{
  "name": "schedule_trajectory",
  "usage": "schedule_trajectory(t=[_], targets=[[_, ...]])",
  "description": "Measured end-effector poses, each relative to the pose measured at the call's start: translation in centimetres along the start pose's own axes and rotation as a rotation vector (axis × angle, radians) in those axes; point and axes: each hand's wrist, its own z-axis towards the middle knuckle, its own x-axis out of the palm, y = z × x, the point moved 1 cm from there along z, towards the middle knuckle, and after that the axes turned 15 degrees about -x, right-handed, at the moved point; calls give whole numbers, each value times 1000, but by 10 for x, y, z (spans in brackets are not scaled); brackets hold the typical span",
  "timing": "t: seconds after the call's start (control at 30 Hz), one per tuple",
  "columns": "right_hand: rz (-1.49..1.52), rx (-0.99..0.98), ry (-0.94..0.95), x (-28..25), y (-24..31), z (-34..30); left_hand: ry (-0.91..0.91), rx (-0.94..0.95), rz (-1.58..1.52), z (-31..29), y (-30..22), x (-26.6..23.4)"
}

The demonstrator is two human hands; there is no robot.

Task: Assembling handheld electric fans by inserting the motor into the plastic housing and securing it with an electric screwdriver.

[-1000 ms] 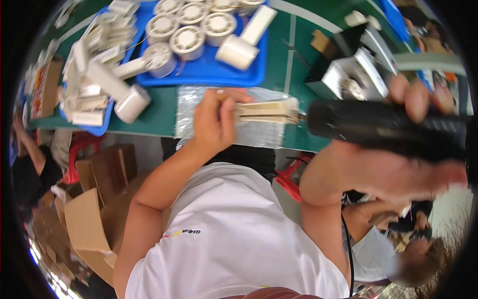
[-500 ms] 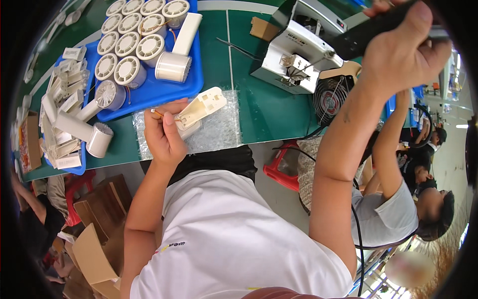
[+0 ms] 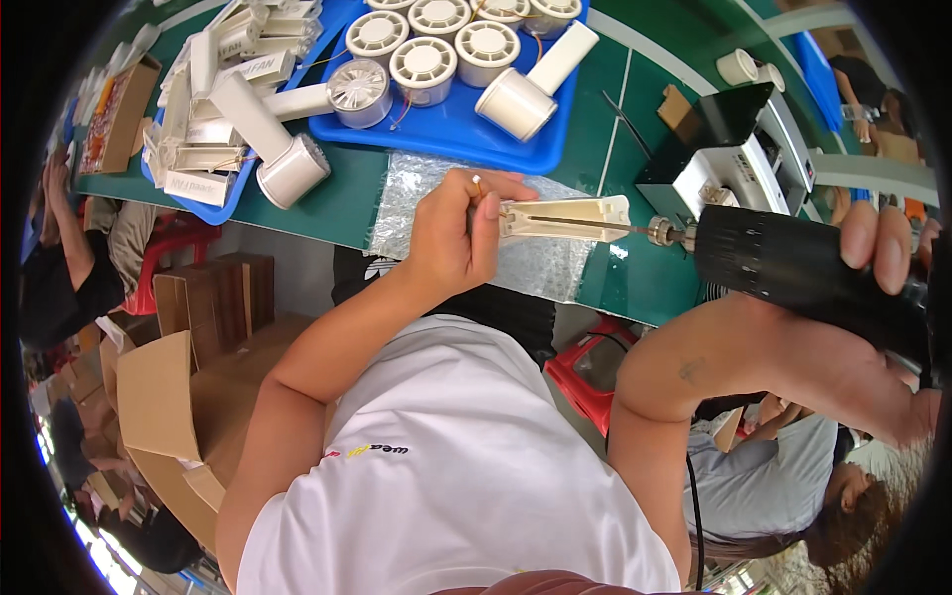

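My left hand (image 3: 451,228) is closed around one end of a white plastic fan handle (image 3: 607,208), its hollow side showing. A small wire with a white plug (image 3: 477,182) sticks up between the fingers, which hide the rest of the part. My right hand (image 3: 878,248) grips a black electric screwdriver (image 3: 769,253), held level and pointing left. Its long thin bit (image 3: 580,222) reaches along the hollow of the handle towards my left fingers. Whether a screw is at the tip cannot be made out.
A blue tray (image 3: 451,147) of round white fan heads stands beyond my left hand. Left of it, another blue tray (image 3: 213,210) holds white handles. Bubble wrap (image 3: 402,188) lies under my hands. A silver-and-black machine (image 3: 734,164) stands at the right; an open carton (image 3: 154,397) is lower left.
My right hand has brought the screwdriver down from the upper right, its bit now in the handle. The left hand has turned the handle to point right. The view has shifted.
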Motion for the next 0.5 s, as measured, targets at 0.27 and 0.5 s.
schedule_trajectory(t=[0.27,0.5], targets=[[61,-8,108,-4,-24,-14,-8,-17,5,1,5,-3],[127,-97,198,-11,-37,-25,-21,-36,22,3,1,-2]])
